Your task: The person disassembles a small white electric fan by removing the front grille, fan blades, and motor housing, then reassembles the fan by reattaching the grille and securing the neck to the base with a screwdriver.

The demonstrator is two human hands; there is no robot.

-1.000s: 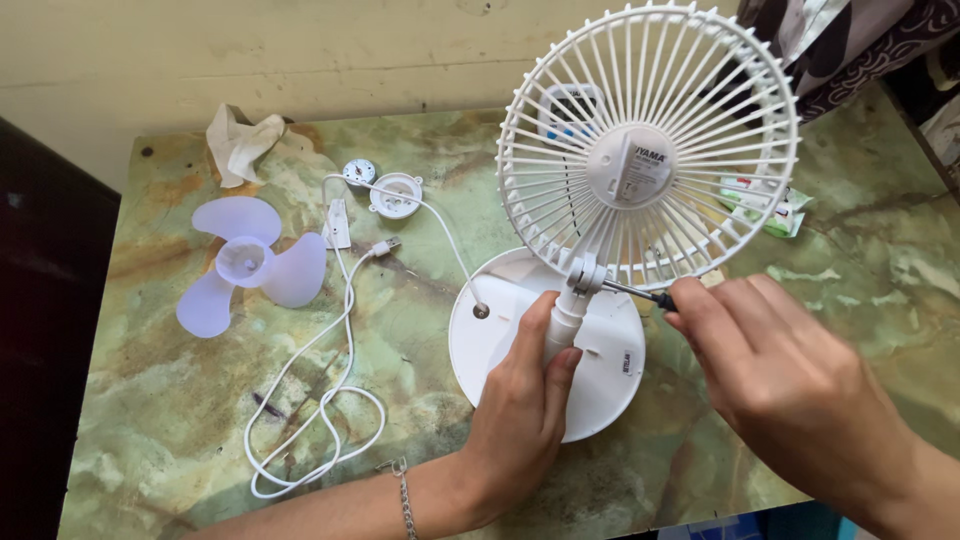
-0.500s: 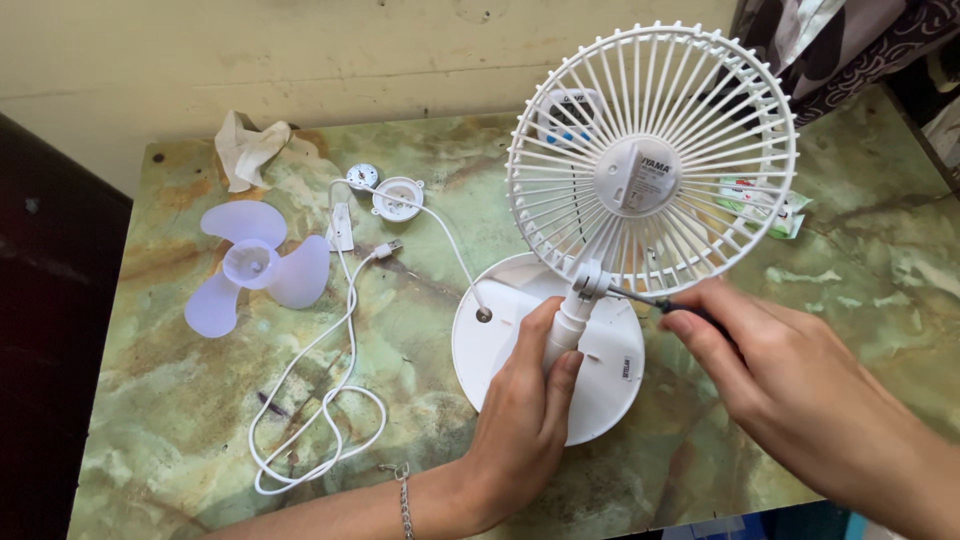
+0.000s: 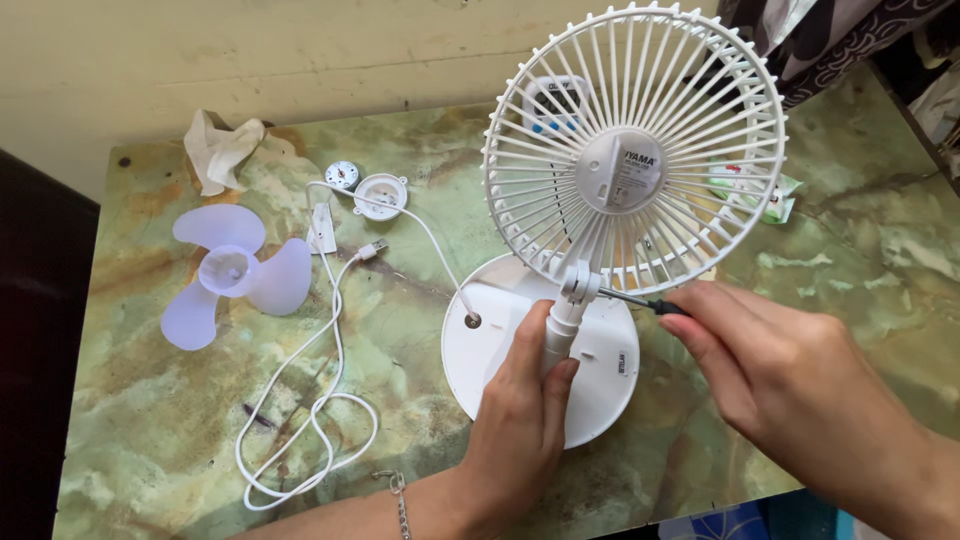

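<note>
White plastic makes up the small desk fan (image 3: 600, 250) we are working on; it stands on its round base (image 3: 500, 350) near the front middle of the green marbled worktop (image 3: 150, 420), grille facing up towards us. Our left hand (image 3: 520, 420) comes up from the front edge and wraps around the fan's neck (image 3: 560, 335), thumb on one side and fingers on the other, resting on the base. Our right hand (image 3: 790, 390) reaches in from the right and pinches the dark handle of a screwdriver (image 3: 635, 300), whose thin shaft lies level and meets the hinge (image 3: 578, 285) just under the grille. So the fan sits directly between our two hands, touching the left and joined to the right only through the tool.

Left of the base we see a white cable (image 3: 320, 400) looping towards the front edge, one end entering the base, its USB plug (image 3: 372, 248) lying further back. A translucent lilac fan blade (image 3: 230, 280) lies well apart near the left edge. Behind it sit a crumpled tissue (image 3: 222, 148), a small round white cap (image 3: 381, 192) and a smaller disc (image 3: 342, 174), close to the back wall. A green packet (image 3: 775, 195) lies behind the grille on the right. Bare worktop shows at the far right and front left; the base nearly reaches the front edge.
</note>
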